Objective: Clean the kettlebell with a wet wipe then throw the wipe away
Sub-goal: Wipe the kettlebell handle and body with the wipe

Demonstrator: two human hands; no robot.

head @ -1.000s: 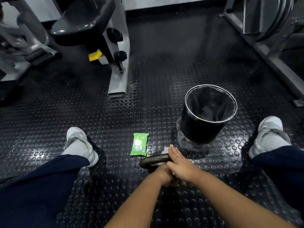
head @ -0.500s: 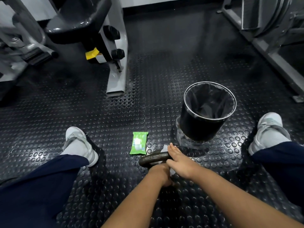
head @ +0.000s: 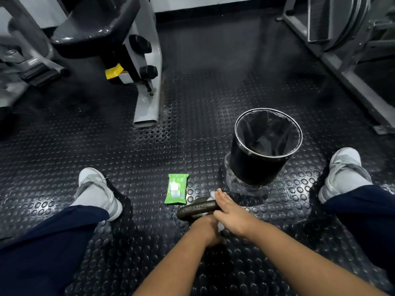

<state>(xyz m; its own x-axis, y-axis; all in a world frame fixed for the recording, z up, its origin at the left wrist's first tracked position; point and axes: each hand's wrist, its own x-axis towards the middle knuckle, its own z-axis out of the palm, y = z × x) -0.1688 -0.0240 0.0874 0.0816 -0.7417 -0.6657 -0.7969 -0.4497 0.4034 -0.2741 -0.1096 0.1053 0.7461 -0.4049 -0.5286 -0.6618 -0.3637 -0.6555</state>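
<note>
Person seated on the studded rubber floor (head: 149,150), legs apart, with the kettlebell (head: 197,209) low between the knees, at six o'clock of the scene; only its dark handle shows, long axis running from about eight o'clock to two o'clock. The right hand (head: 232,216) lies flat across the handle's right end, fingers (head: 220,196) extended and pressed together toward twelve o'clock, a white wet wipe (head: 212,194) peeping out beneath the fingertips. The left hand (head: 206,230) is curled low against the bell's near side; whether its fingers grip cannot be told, as the right hand covers them. The bin (head: 266,146), lined and open-mouthed, stands near, at one o'clock from the right hand, which is the nearer hand to it; nothing lies between. The green wipe pack (head: 176,189) lies flat just beside the handle at eleven o'clock. A machine foot (head: 147,103) stands well apart at twelve o'clock. Wiping appears under way; disposal is not yet done.
</note>
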